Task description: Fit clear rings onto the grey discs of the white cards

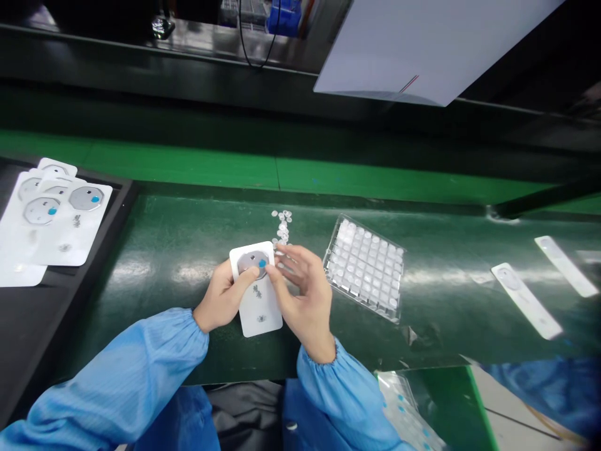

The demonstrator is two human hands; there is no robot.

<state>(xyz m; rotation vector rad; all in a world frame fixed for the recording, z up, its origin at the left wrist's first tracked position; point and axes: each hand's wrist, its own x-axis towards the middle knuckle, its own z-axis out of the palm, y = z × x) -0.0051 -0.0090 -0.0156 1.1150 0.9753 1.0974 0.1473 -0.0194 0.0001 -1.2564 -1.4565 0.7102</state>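
Note:
A white rounded panel (271, 310) with a grey octagon and a blue dot on it is held up in front of me. My left hand (226, 294) grips its left edge, the thumb lying across the octagon. At the right edge my right hand (304, 289) has its thumb tip beside the blue dot and its forefinger at the upper corner; the other fingers are loosely curled. Just beyond the panel lie several small white discs (283, 228), some hidden by the panel and fingers. To the right sits a clear tray (399, 311) with rows of white round pieces.
Similar white panels (75, 241) overlap in a black tray (106, 250) on the left. Two more panels (533, 307) lie at the right of the green bench (451, 250). A clear bag (406, 413) with blue dots is at the lower right, near another person's blue sleeve (544, 388).

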